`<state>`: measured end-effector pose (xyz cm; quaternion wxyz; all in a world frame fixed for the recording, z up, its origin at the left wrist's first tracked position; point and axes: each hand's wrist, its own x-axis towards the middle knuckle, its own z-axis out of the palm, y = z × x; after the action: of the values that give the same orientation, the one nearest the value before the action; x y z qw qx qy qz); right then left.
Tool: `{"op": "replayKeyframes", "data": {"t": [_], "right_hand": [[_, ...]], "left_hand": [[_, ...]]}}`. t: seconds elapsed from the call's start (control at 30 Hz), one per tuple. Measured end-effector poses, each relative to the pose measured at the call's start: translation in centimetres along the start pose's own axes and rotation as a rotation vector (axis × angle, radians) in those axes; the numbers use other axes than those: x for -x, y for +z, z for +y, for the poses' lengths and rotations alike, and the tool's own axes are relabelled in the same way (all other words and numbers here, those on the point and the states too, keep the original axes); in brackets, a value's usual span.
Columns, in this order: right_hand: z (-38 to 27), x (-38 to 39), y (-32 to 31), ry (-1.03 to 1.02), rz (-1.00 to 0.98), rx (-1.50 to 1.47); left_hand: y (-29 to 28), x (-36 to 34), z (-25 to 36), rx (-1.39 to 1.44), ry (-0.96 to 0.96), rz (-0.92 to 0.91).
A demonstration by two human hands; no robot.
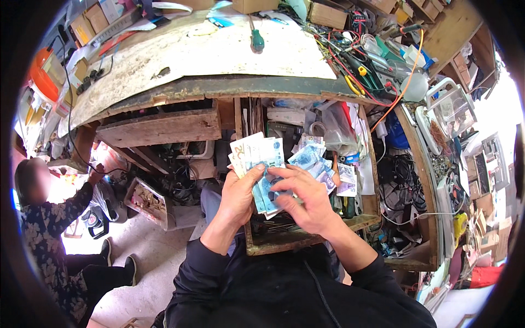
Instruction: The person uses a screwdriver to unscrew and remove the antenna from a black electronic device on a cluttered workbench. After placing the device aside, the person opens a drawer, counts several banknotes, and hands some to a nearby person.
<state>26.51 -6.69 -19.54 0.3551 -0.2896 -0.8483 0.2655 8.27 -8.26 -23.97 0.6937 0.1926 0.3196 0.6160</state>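
Note:
My left hand [236,195] is closed round a fanned bundle of banknotes [266,150], its thumb lying across them. Most of these notes are blue, with paler brownish ones on the left side. Over the right part of the bundle my right hand [306,199] has its fingers apart and bent, fingertips at the notes' faces. Both hands are above an open wooden drawer [311,235]. Loose blue banknotes [309,157] lie crumpled in it just beyond my right hand, and a purple-and-white banknote [346,180] sits to their right.
A green-handled screwdriver [257,41] lies on the worn workbench [219,60]. Pliers and cables crowd its right side, with an orange cord [407,82] hanging over the edge. Another wooden drawer [161,128] juts out at left. A person [54,229] stands at far left near an open box [147,202].

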Motion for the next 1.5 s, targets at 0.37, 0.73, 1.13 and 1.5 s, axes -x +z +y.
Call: {"op": "replayKeyframes", "data": {"t": [0.37, 0.73, 1.13, 1.5], "right_hand": [[3.1, -1.1, 2.0, 0.579, 0.192, -0.635], [3.8, -1.8, 2.9, 0.656, 0.303, -0.869], [4.6, -1.8, 3.1, 0.674, 0.259, -1.055], [3.5, -3.4, 3.8, 0.704, 0.199, -1.043]], "left_hand": [[0.9, 0.4, 0.0, -0.082, 0.041, 0.029], [-0.2, 0.6, -0.2, 0.1, 0.071, 0.036], [0.7, 1.3, 0.7, -0.006, 0.091, 0.048], [-0.4, 1.9, 0.3, -0.058, 0.227, 0.117]]}}
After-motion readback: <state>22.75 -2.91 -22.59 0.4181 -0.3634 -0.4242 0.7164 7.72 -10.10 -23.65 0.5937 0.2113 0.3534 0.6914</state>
